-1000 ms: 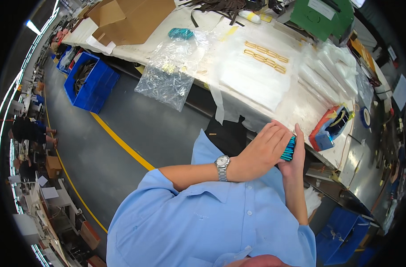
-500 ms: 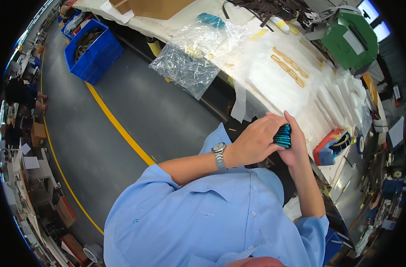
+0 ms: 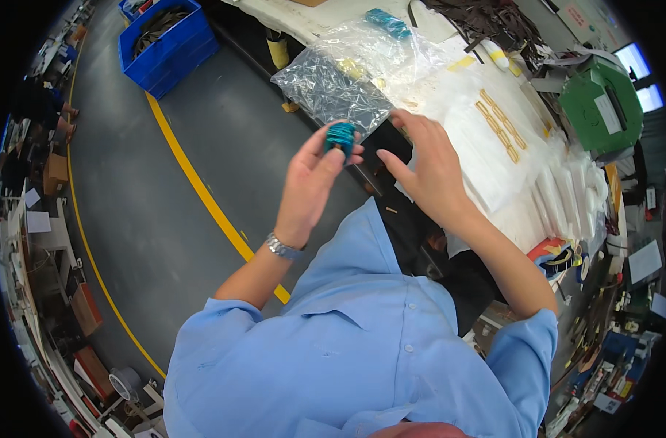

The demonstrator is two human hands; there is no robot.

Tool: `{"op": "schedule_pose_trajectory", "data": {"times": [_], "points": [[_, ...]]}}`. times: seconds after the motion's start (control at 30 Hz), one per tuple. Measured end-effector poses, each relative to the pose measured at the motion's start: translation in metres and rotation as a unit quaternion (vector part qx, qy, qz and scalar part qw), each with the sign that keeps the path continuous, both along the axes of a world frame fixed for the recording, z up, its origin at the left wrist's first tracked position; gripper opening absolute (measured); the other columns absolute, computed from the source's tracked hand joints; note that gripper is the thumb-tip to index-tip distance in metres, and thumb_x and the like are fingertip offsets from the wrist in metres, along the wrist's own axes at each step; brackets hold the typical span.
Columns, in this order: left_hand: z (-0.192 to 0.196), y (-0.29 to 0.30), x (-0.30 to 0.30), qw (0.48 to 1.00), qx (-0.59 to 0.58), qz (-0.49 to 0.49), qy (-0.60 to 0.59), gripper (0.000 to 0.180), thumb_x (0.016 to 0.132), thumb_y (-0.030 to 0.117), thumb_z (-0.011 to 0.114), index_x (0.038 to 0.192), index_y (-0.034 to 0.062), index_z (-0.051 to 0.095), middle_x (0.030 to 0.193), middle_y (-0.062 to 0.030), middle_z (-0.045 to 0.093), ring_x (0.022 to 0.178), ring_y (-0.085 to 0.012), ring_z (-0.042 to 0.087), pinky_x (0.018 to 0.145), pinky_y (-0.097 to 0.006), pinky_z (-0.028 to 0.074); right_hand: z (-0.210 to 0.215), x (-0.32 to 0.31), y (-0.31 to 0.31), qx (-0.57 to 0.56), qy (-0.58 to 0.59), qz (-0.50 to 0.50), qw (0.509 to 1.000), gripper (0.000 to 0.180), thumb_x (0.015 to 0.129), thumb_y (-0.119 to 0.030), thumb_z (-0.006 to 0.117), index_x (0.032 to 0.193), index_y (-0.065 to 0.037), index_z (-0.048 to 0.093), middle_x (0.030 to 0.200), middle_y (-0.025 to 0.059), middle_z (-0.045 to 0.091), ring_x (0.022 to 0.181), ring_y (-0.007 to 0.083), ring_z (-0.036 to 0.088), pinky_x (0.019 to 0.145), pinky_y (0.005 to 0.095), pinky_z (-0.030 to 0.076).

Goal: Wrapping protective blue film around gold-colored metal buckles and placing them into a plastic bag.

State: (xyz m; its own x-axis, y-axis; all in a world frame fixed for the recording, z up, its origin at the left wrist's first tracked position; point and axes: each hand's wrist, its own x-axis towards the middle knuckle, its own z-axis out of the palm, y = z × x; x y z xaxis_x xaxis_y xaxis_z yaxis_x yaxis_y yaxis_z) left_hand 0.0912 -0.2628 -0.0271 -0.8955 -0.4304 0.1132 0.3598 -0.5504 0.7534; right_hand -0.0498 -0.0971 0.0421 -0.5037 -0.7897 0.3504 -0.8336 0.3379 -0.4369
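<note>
My left hand [image 3: 311, 179], with a metal watch on its wrist, is closed on a small stack of shiny teal-blue pieces [image 3: 340, 136]. I cannot make out exactly what the pieces are. The stack is held up in front of a clear plastic bag [image 3: 325, 84] that hangs over the table edge. My right hand [image 3: 433, 171] is open beside the bag, thumb and fingers apart, holding nothing. A similar teal bundle [image 3: 387, 23] lies at the far end of the bag.
On the white-covered table [image 3: 464, 157] lie gold link-shaped strips [image 3: 504, 120], stacked clear bags [image 3: 566, 190] and dark strips [image 3: 486, 18]. A green machine [image 3: 601, 109] stands at the right, a tape dispenser [image 3: 555, 252] nearer. A blue bin [image 3: 168, 55] is at the far left.
My hands have come apart. The left has carried the teal stack leftward and up to the plastic bag; the right has let go, opened and moved toward the bag. The view has shifted.
</note>
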Motion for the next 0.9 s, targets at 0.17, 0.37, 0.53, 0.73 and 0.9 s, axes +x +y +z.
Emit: {"op": "schedule_pose_trajectory", "data": {"times": [0.17,0.37,0.53,0.73,0.9], "points": [[-0.041,-0.074,0.035,0.993,0.038,0.103,-0.05,0.047,0.109,0.021,0.066,0.143,-0.0091,0.055,0.135,-0.0192,0.067,0.12,-0.0257,0.068,0.11,-0.041,0.054,-0.036,-0.001,-0.096,-0.003,0.236,0.063,0.97,0.079,0.081,-0.021,0.083,0.15,0.001,0.052,0.152,0.0206,0.05,0.149,0.0434,0.04,0.12,0.0544,0.038],[-0.05,-0.081,0.049,0.985,0.064,0.143,-0.066,0.044,0.109,0.02,0.066,0.141,-0.0083,0.058,0.133,-0.019,0.068,0.12,-0.0259,0.068,0.11,-0.042,0.054,-0.07,-0.034,-0.132,0.044,0.322,0.034,0.945,0.053,0.082,-0.014,0.078,0.131,0.0,0.065,0.145,0.0171,0.054,0.138,0.0399,0.049,0.112,0.0521,0.042],[-0.032,-0.081,0.023,0.992,0.023,0.113,-0.044,0.041,0.109,0.017,0.066,0.14,-0.0078,0.059,0.129,-0.0157,0.07,0.118,-0.0233,0.068,0.109,-0.041,0.055,-0.047,-0.05,-0.129,0.026,0.107,0.031,0.993,0.016,0.093,-0.019,0.071,0.089,-0.005,0.076,0.097,0.0141,0.068,0.098,0.0346,0.069,0.083,0.0485,0.055],[0.017,-0.095,-0.03,0.995,-0.082,0.049,-0.003,0.04,0.109,0.018,0.064,0.139,-0.0086,0.06,0.131,-0.0174,0.07,0.117,-0.0239,0.069,0.11,-0.041,0.054,-0.008,-0.062,-0.129,-0.107,0.119,-0.03,0.987,0.018,0.099,-0.022,0.069,0.09,-0.008,0.077,0.083,0.0115,0.065,0.078,0.0328,0.069,0.07,0.0453,0.056],[0.039,-0.117,-0.086,0.975,-0.206,-0.048,-0.069,0.037,0.106,0.013,0.068,0.137,-0.0067,0.062,0.125,-0.0121,0.071,0.111,-0.0188,0.07,0.102,-0.037,0.058,0.004,-0.058,-0.126,-0.171,0.193,-0.002,0.966,0.012,0.09,-0.019,0.072,0.087,-0.007,0.07,0.084,0.0088,0.063,0.079,0.0298,0.07,0.067,0.0421,0.057]]}}
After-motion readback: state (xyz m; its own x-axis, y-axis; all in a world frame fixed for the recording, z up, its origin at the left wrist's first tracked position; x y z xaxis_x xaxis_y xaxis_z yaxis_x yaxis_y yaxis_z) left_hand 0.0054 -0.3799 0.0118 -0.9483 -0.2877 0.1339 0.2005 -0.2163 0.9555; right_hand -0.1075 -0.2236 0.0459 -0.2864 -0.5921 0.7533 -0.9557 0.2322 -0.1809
